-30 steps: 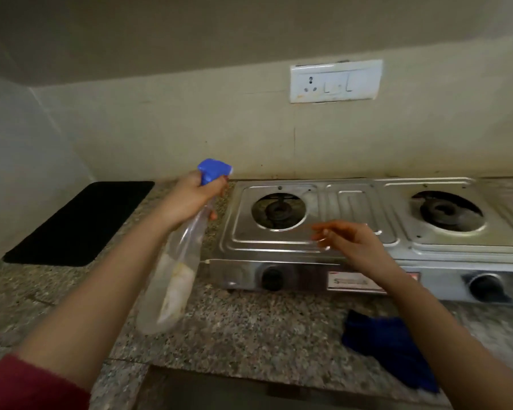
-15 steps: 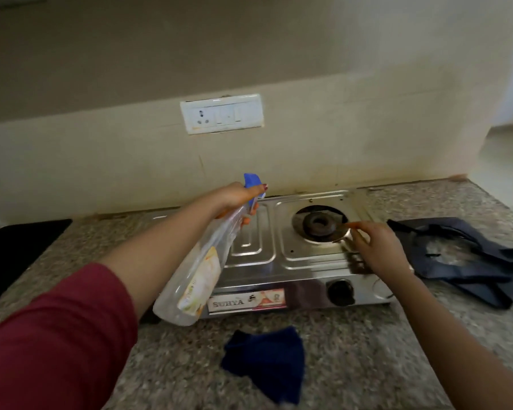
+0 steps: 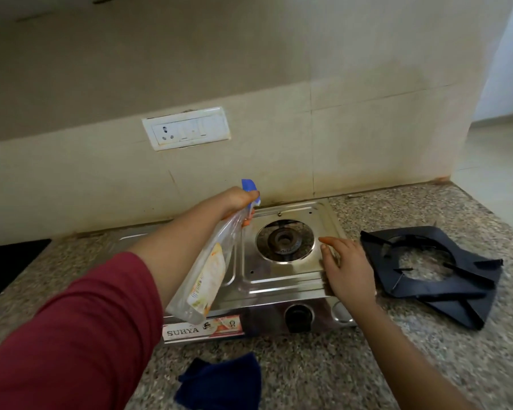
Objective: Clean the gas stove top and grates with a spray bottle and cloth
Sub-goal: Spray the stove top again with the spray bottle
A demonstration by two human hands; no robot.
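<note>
Under both forearms runs the speckled stone bench (image 3: 397, 365), carrying the steel gas stove (image 3: 279, 284) between the two hands. Just beyond the right hand (image 3: 347, 270), on its outer side, the two black grates (image 3: 421, 291) lie stacked on the bench, off the stove, so the right burner (image 3: 285, 241) is bare. The spray bottle (image 3: 211, 267) slants down from the left hand (image 3: 237, 201), which grips its neck below the blue head, nozzle turned toward that burner. Nearer the body than either hand, the dark blue cloth (image 3: 219, 383) lies crumpled on the bench, untouched.

Over the last second attention has swung from the left burner to the right one, and the bottle has followed. Half a second ago the right hand's fingertips were bunched at the burner's rim. Now its fingers are loosely spread and hold nothing, lying on or just above the stove top's right edge. That suggests the hand is clearing the spray's path: spraying looks imminent, and wiping has not begun.
</note>
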